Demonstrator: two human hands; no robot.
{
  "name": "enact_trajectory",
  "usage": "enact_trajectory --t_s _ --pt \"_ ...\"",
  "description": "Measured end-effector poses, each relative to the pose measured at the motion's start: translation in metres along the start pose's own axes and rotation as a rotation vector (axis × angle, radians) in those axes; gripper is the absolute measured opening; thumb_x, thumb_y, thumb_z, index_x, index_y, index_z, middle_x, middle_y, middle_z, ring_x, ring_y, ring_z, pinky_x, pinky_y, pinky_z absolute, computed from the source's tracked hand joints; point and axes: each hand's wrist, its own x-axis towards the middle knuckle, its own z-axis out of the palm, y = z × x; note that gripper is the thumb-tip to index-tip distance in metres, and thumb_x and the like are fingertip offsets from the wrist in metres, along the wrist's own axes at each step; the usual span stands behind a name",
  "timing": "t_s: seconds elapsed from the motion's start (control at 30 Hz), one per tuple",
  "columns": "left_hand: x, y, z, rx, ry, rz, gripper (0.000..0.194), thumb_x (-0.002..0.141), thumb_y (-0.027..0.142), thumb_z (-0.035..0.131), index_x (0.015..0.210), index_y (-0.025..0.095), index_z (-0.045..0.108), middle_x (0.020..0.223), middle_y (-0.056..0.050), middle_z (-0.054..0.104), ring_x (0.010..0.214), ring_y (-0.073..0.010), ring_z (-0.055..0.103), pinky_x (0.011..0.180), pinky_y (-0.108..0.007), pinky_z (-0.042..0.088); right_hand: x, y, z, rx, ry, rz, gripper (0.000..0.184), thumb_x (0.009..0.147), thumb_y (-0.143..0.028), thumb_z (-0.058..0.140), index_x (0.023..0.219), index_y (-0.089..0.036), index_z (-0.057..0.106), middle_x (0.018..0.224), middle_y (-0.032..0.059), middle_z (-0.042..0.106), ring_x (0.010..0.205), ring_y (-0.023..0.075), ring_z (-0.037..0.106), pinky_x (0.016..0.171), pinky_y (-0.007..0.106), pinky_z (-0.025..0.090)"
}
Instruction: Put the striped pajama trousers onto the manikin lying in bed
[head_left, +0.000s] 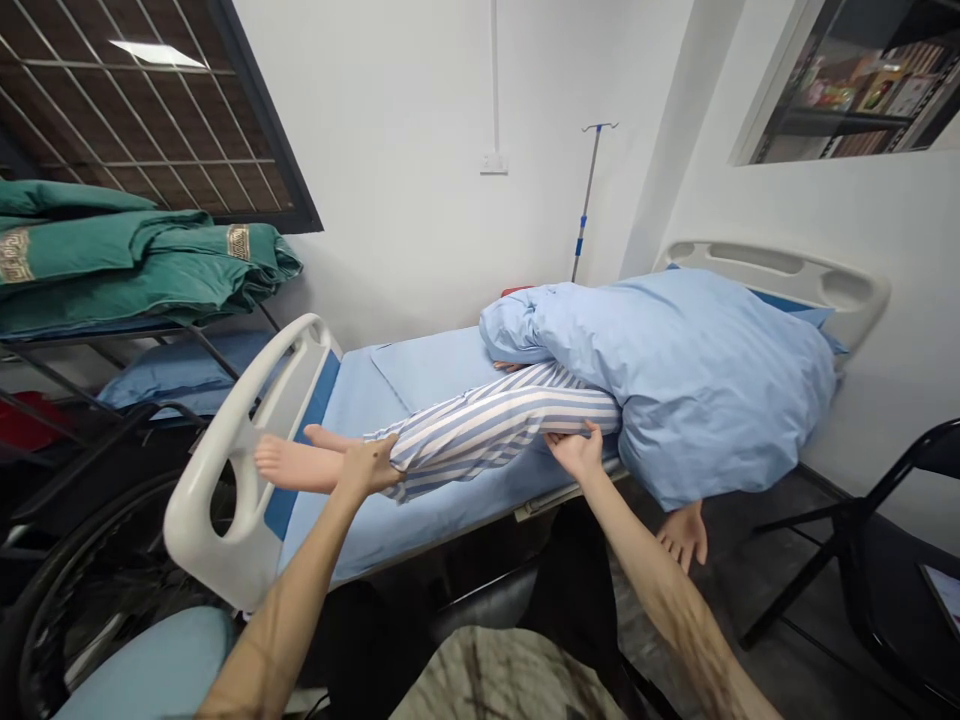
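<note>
Two bare hands (371,465) are touching one pair of blue-and-white striped cloth trousers (480,430), from which two smooth pinkish feet (296,465) are protruding. One open pinkish hand (684,535) is hanging below one puffy pale-blue duvet (697,370). One bed is showing two end boards of pale moulded plastic: one footboard (214,500) and one headboard (847,285). One slender metal drip stand (589,195), one white wall socket (493,163), one black folding chair (892,540) and one large black spoked wheel (37,610) are also showing. Green folded covers (150,265) are overlapping, their number unclear.
</note>
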Motion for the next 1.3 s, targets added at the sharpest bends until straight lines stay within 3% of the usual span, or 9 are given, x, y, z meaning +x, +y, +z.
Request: enact_trajectory --t_s 0.13,0.4,0.53,0.67,0.77,0.93,1.13,1.3 --pt "0.015 0.034 0.036 -0.195 0.051 -0.051 0.048 0.076 0.044 0.067 0.120 0.024 0.066 0.114 -0.009 0.078 0.111 -0.0337 0.070 0.084 -0.034 0.051 -0.003 -0.024 0.016 0.028 -0.051 -0.022 0.027 0.081 -0.040 0.049 0.098 -0.025 0.062 0.097 0.0095 0.073 0.095 0.0266 0.067 0.074 0.045 0.064" --pt "0.052 0.143 0.094 -0.444 0.063 -0.161 0.051 0.079 0.049 0.068 0.124 0.025 0.063 0.109 -0.008 0.078 0.108 -0.0304 0.071 0.081 -0.031 0.048 0.000 -0.056 0.031 0.093 -0.095 -0.106 0.055 0.093 -0.062 0.036 0.107 -0.017 0.066 0.090 0.0099 0.072 0.085 0.0213 0.066 0.070 0.032 0.063" --pt "0.056 0.158 0.103 -0.505 0.061 -0.150 0.050 0.080 0.048 0.067 0.123 0.022 0.063 0.108 -0.010 0.078 0.108 -0.0300 0.072 0.082 -0.031 0.048 -0.001 -0.059 0.033 0.069 -0.078 -0.096 0.062 0.098 -0.064 0.029 0.110 -0.016 0.067 0.091 0.0097 0.073 0.086 0.0203 0.066 0.069 0.032 0.062" --pt "0.050 0.146 0.090 -0.492 0.038 -0.100 0.051 0.078 0.045 0.070 0.124 0.023 0.063 0.111 -0.008 0.077 0.109 -0.0286 0.071 0.086 -0.031 0.050 0.000 -0.058 0.032 0.075 -0.092 -0.119 0.061 0.099 -0.062 0.029 0.108 -0.015 0.068 0.089 0.0089 0.074 0.087 0.0200 0.065 0.069 0.031 0.062" --pt "0.044 0.132 0.075 -0.460 0.033 -0.078 0.059 0.077 0.044 0.072 0.131 0.023 0.061 0.116 -0.008 0.077 0.111 -0.0294 0.070 0.088 -0.032 0.050 0.003 -0.058 0.029 0.058 -0.080 -0.139 0.053 0.094 -0.062 0.040 0.107 -0.019 0.068 0.091 0.0070 0.074 0.085 0.0204 0.067 0.067 0.033 0.062" --pt "0.029 0.089 0.053 -0.360 0.002 -0.037 0.069 0.074 0.040 0.073 0.139 0.021 0.058 0.115 -0.010 0.077 0.111 -0.0323 0.070 0.089 -0.034 0.052 0.005 -0.051 0.016 0.016 -0.026 -0.089 0.042 0.086 -0.057 0.051 0.102 -0.022 0.067 0.090 0.0063 0.073 0.085 0.0220 0.068 0.063 0.037 0.065" --pt "-0.001 0.017 0.023 -0.147 -0.011 -0.024 0.059 0.074 0.037 0.072 0.130 0.021 0.062 0.119 -0.012 0.076 0.114 -0.0357 0.069 0.091 -0.037 0.051 0.009 -0.017 -0.005 0.010 0.017 -0.012 0.036 0.085 -0.054 0.051 0.103 -0.025 0.062 0.091 0.0083 0.072 0.091 0.0273 0.071 0.065 0.050 0.068" --pt "-0.026 -0.010 -0.009 -0.020 -0.063 0.015 0.044 0.076 0.022 0.069 0.120 0.016 0.064 0.110 -0.011 0.076 0.106 -0.0338 0.069 0.091 -0.037 0.047 0.020 0.019 -0.032 -0.076 0.084 0.055 0.030 0.082 -0.050 0.053 0.102 -0.027 0.057 0.094 0.0056 0.073 0.087 0.0259 0.074 0.063 0.049 0.068"
